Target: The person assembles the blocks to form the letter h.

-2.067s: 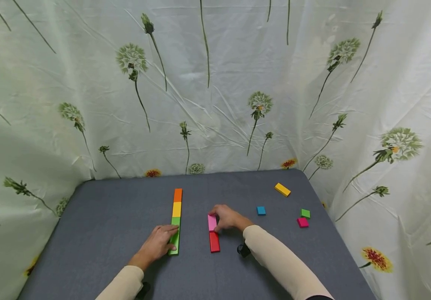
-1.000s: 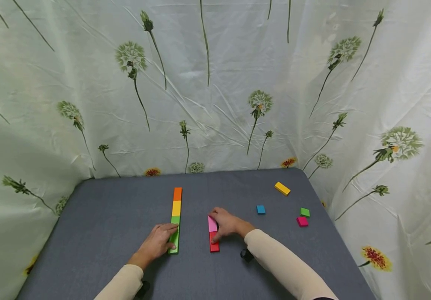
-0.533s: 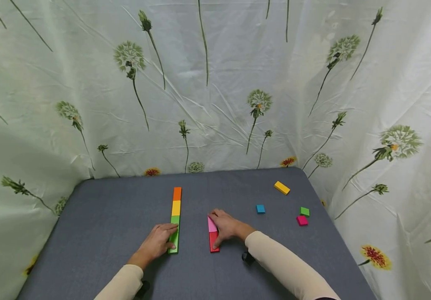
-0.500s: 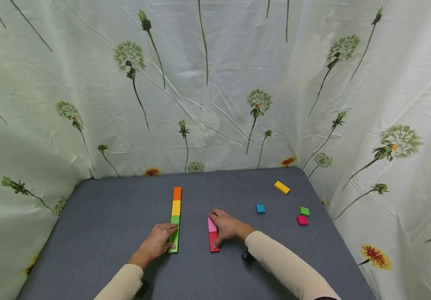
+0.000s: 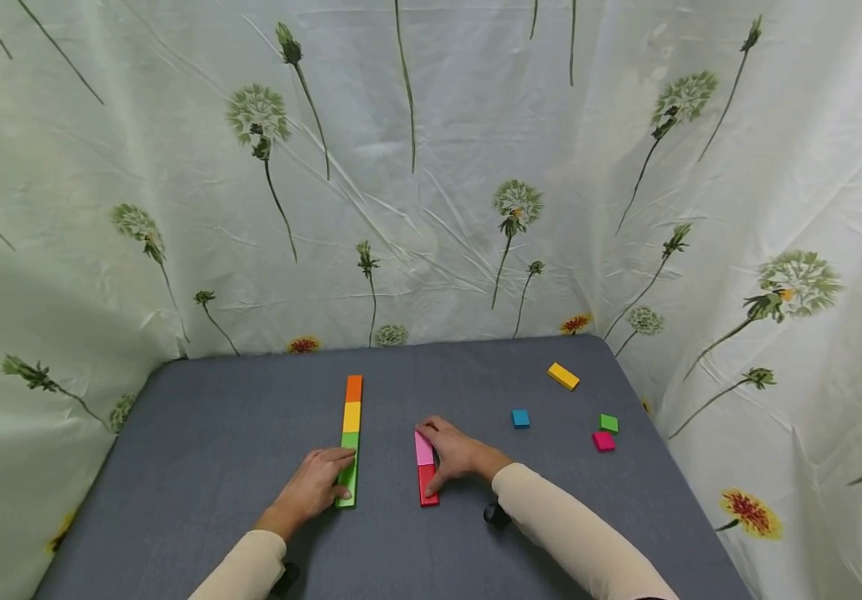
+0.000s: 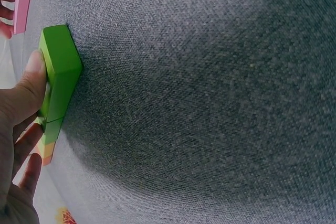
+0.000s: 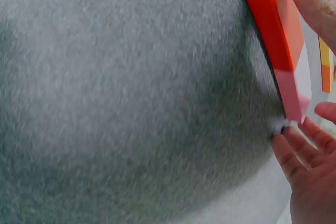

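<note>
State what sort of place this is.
Probably a small, curtained-off tabletop work area: a gray table has a dandelion-print curtain behind it and at its sides, and a row of colored blocks lies on top.

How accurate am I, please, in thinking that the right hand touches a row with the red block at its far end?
The far end is wrong: the head view shows the pink block there, with the red block nearer.

Right thumb [image 5: 437, 482] shifted nearer, over red block [image 5: 425, 474]
</note>
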`<state>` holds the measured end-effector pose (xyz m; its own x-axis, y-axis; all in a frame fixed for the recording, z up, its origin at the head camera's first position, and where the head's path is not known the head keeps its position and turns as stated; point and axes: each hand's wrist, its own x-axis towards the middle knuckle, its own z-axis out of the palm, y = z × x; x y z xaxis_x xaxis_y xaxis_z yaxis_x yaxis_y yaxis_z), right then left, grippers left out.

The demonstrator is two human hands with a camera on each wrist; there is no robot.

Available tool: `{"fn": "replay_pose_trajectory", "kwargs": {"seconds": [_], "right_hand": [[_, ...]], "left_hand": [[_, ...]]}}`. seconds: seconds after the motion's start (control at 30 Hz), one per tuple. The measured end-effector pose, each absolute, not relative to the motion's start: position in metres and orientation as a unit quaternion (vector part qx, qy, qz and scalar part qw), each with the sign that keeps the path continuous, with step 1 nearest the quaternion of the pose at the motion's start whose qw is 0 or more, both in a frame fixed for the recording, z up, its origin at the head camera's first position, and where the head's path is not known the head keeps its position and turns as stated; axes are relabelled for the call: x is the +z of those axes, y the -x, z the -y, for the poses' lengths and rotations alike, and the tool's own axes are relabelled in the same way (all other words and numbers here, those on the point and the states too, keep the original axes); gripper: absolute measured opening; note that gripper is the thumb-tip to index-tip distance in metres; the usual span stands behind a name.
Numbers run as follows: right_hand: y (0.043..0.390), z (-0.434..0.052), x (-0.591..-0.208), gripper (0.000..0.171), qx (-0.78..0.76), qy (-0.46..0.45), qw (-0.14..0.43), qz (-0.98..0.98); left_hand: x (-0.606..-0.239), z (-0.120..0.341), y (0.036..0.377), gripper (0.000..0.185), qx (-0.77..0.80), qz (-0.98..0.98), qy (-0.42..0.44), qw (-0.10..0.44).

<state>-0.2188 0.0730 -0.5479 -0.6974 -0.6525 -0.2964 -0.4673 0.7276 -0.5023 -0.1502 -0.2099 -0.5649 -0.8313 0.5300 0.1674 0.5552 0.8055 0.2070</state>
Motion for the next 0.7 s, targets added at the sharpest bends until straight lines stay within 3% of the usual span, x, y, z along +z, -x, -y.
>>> {"fn": "replay_pose_trajectory", "kwargs": {"seconds": [0.2, 0.5, 0.7], "right_hand": [[0.227, -0.096, -0.552, 0.101, -0.246, 0.287, 0.204, -0.903], [0.263, -0.172, -0.54, 0.085, -0.254, 0.234, 0.087, -0.935], [0.28, -0.226, -0.538, 0.075, -0.281, 0.142, 0.079, -0.946]], "left_hand": [[-0.565, 0.209, 0.148, 0.056, -0.124, 0.949, 0.287, 0.034], [-0.562, 0.207, 0.15, 0.056, -0.129, 0.952, 0.277, 0.027], [-0.56, 0.206, 0.152, 0.055, -0.126, 0.953, 0.275, 0.021]]}}
